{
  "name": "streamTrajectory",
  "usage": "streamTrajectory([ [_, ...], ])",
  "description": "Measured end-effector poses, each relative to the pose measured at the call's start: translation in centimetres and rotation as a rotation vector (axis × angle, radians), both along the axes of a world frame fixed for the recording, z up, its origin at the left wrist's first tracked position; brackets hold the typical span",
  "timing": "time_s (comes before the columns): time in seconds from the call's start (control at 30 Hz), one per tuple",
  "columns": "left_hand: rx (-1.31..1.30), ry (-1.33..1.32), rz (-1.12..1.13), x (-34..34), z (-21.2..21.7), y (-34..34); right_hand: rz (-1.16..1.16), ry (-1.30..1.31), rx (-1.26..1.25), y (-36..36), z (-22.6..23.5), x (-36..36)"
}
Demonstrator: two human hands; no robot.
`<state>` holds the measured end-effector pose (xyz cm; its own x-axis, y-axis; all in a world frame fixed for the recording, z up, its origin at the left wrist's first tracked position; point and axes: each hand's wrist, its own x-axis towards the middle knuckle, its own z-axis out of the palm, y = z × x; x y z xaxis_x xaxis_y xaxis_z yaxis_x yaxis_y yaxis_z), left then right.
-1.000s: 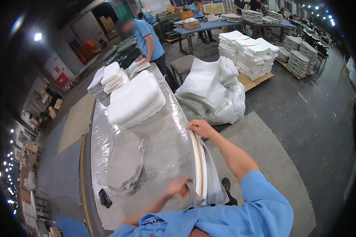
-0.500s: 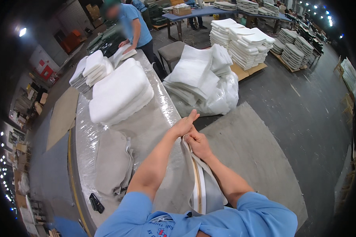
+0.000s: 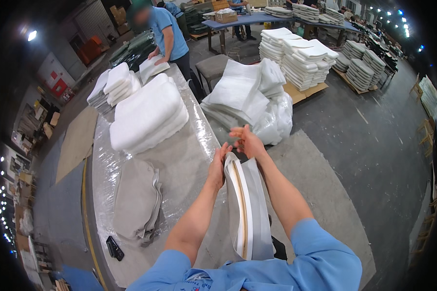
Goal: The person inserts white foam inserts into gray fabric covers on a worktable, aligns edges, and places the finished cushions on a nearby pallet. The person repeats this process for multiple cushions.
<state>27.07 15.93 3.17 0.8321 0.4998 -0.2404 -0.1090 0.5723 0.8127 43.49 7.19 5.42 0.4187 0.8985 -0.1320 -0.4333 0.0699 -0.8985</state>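
Grey cushion cover (image 3: 247, 208) stands on edge — the left hand (image 3: 217, 167) grips its top corner to steady it. Right hand (image 3: 247, 140), fingers loosely spread, hovers beside — grasping nothing.

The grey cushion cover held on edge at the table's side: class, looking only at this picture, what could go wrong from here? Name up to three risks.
1. The grey cushion cover stands on edge at the table side, steadied only near its top by the left hand; the right hand looks partly open, so it may flop or slide to the floor.
2. The clear plastic sheet over the table looks slick, which could let it skid.
3. Fingers near the open zip could get caught.
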Motion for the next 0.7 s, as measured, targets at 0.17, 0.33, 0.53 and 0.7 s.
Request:
streamTrajectory([
  [0.17,-0.018,0.135,0.087,-0.1,-1.1,1.0,0.150,0.080,-0.094,5.3,0.5,-1.4],
  [0.33,-0.077,0.235,0.032,-0.1,-1.9,2.2,0.105,0.068,-0.074,7.8,-1.4,-4.4],
  [0.53,-0.005,0.337,0.033,1.4,0.7,-0.7,-0.104,-0.008,-0.044,6.6,-4.5,-4.8],
  [0.7,-0.034,0.202,0.091,1.6,-2.3,1.0,-0.147,-0.109,0.063,7.1,-5.2,-5.5],
])
